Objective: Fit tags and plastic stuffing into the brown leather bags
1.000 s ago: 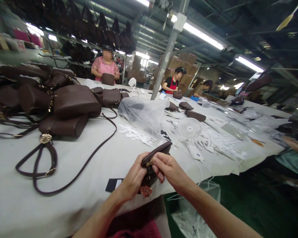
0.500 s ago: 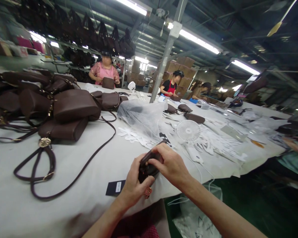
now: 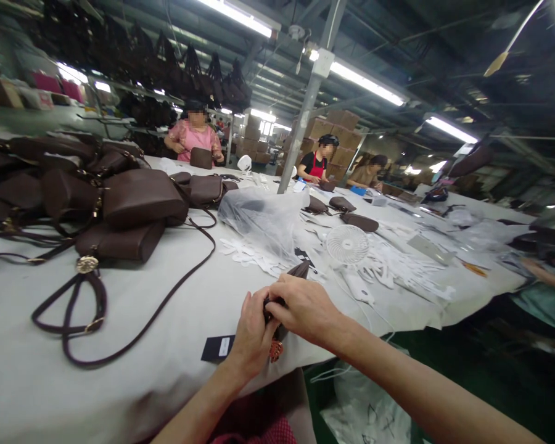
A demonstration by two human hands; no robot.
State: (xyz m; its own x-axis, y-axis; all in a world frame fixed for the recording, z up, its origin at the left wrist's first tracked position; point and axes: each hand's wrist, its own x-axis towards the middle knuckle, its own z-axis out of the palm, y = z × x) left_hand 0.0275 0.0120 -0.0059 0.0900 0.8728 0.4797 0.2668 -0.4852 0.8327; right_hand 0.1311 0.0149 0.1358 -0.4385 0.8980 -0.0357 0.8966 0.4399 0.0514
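A small dark brown leather bag (image 3: 300, 269) is at the table's front edge, mostly covered by my two hands. My left hand (image 3: 252, 336) grips its near left side, fingers wrapped round it. From above and the right, my right hand (image 3: 303, 308) closes over the bag's top, with thumb and fingers pinched close to my left fingertips. What exactly lies in that pinch is hidden. Under the hands hangs a round copper-coloured charm (image 3: 276, 350). A black tag with a white label (image 3: 217, 348) lies just left of my left hand.
Brown leather bags (image 3: 141, 194) with straps are heaped at left. Clear plastic sheeting (image 3: 259, 216), white paper cutouts (image 3: 402, 271) and a small white fan (image 3: 348, 244) lie ahead on the white-covered table (image 3: 166, 345). A post (image 3: 300, 132) rises behind. Several co-workers sit or stand across the table.
My right hand has shifted left and down over the bag, closing in against my left fingers. The bag has turned, and its opening is now covered by the hands.
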